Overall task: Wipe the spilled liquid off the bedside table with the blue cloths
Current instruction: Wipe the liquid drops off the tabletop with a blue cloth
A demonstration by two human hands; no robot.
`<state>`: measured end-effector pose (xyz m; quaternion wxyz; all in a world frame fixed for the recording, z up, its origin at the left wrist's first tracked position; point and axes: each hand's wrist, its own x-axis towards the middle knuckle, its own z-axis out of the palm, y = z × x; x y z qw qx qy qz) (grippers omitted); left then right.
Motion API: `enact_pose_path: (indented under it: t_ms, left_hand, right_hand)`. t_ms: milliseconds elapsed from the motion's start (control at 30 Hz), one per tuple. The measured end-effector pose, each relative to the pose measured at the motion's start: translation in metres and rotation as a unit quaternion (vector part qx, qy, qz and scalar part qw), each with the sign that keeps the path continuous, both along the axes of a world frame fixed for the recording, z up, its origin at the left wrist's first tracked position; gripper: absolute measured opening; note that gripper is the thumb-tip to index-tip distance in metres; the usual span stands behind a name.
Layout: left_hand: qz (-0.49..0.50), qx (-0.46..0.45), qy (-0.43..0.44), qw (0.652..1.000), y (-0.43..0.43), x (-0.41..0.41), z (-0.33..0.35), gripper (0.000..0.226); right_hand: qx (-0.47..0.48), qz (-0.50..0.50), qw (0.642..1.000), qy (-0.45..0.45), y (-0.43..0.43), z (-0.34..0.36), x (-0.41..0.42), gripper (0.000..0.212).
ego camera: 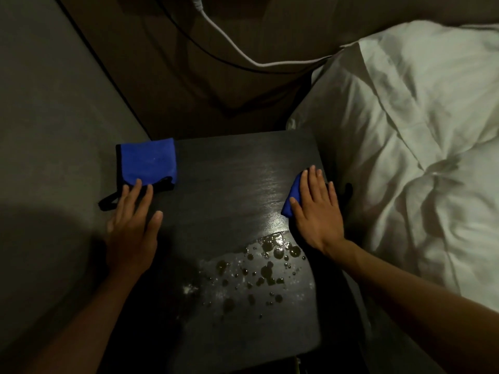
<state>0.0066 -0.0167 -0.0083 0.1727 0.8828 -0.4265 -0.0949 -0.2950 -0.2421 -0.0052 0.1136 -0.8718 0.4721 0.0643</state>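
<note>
A dark bedside table (216, 184) fills the middle of the view. Spilled liquid (259, 268) lies in drops and a small pool on its near right part. A folded blue cloth with black edging (148, 160) rests on the far left corner; my left hand (132, 225) lies flat with its fingertips on the cloth's near edge. My right hand (316, 209) presses flat on a second blue cloth (293, 195) at the table's right edge, just beyond the pool. Most of that cloth is hidden under the palm.
A bed with a white pillow and rumpled sheets (405, 144) lies close against the table's right side. A grey wall (54, 103) stands on the left. A white cable (229, 47) and a black cable (189, 39) hang behind the table.
</note>
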Motion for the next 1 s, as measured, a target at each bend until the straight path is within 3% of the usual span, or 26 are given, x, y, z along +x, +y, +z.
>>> enact_pose_path:
  t_ms: [467, 600, 767, 833, 900, 1000]
  left_hand:
    - [0.009, 0.019, 0.001, 1.0, -0.003, -0.004, 0.006, 0.067]
    - [0.01, 0.025, -0.003, 1.0, -0.004, -0.005, 0.008, 0.068]
    - [0.005, 0.019, -0.001, 1.0, -0.004, -0.004, 0.007, 0.067]
    - [0.005, 0.018, 0.002, 1.0, -0.003, -0.004, 0.008, 0.068]
    - [0.005, 0.017, 0.004, 1.0, -0.002, -0.004, 0.008, 0.068]
    - [0.004, 0.018, 0.001, 1.0, -0.002, -0.004, 0.009, 0.067]
  right_hand:
    - [-0.01, -0.13, 0.991, -0.01, 0.066, 0.0, -0.016, 0.075]
    - [0.007, -0.228, 0.973, -0.031, 0.081, 0.003, 0.0, 0.071]
    - [0.144, -0.332, 0.931, -0.051, 0.068, 0.029, 0.024, 0.074]
    - [0.136, -0.259, 0.956, -0.037, 0.058, 0.041, 0.01, 0.076]
    - [0.049, -0.109, 0.993, -0.008, 0.051, 0.045, -0.012, 0.073]
    - [-0.004, 0.092, 0.995, 0.024, 0.034, 0.034, -0.042, 0.065]
